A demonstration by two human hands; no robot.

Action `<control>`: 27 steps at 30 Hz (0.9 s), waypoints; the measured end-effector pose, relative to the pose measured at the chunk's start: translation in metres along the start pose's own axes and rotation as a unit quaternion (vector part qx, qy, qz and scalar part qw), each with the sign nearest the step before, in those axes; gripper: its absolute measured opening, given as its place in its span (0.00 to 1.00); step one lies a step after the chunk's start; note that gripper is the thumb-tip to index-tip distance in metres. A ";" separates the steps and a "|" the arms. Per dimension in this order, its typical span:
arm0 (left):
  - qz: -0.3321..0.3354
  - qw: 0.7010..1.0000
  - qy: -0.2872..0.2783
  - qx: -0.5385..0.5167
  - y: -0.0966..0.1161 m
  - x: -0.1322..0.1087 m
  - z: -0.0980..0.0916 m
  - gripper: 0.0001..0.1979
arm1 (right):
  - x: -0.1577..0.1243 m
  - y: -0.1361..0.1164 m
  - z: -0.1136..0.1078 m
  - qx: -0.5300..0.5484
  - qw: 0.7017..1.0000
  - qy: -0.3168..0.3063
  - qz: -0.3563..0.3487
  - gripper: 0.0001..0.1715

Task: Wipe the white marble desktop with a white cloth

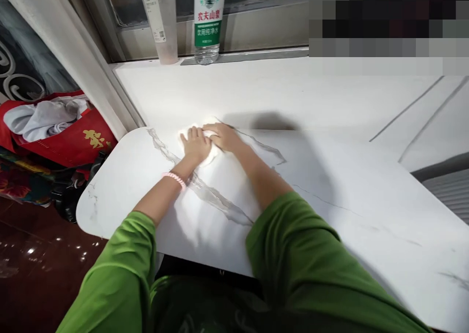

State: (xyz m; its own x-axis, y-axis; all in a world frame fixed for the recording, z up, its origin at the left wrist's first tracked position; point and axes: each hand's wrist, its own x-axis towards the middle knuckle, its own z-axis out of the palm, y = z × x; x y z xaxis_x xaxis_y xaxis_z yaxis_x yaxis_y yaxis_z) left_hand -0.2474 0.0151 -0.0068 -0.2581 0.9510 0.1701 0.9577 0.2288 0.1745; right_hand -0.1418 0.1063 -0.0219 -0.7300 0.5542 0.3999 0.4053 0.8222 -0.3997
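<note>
A white cloth [209, 158] lies bunched on the white marble-patterned table [227, 186], close to the wall. My left hand [197, 145] presses down on it, fingers spread and flat; a pink beaded bracelet [176, 179] circles that wrist. From the right, my right hand [226, 136] reaches over the cloth with its fingers pointing left and curled onto the cloth's upper part. The two hands are side by side, their fingers nearly touching. Part of the cloth is hidden beneath them.
On the window ledge stand a green-labelled water bottle [208, 25] and a clear tall plastic container [163, 25]. Left of the table sits a red bag [73, 137] with white cloth inside. A grey ribbed surface [449, 191] lies at the right edge.
</note>
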 end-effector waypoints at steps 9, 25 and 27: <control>0.237 0.969 -0.059 -0.041 0.186 0.013 0.039 0.26 | -0.152 0.100 -0.112 -0.090 0.967 0.074 0.225 0.33; 0.537 0.834 -0.120 -0.038 0.222 -0.013 0.039 0.25 | -0.229 0.015 -0.111 -0.309 0.839 0.117 0.433 0.27; 0.543 0.829 -0.128 -0.045 0.205 -0.017 0.034 0.26 | -0.222 -0.004 -0.104 -0.300 0.840 0.111 0.439 0.27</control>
State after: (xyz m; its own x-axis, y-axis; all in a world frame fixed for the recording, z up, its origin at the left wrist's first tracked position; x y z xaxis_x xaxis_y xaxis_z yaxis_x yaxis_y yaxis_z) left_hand -0.0427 0.0527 -0.0068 0.7957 0.6022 0.0642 0.5920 -0.7958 0.1278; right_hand 0.0759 -0.0068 -0.0236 0.0875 0.9368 0.3387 0.9866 -0.0345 -0.1594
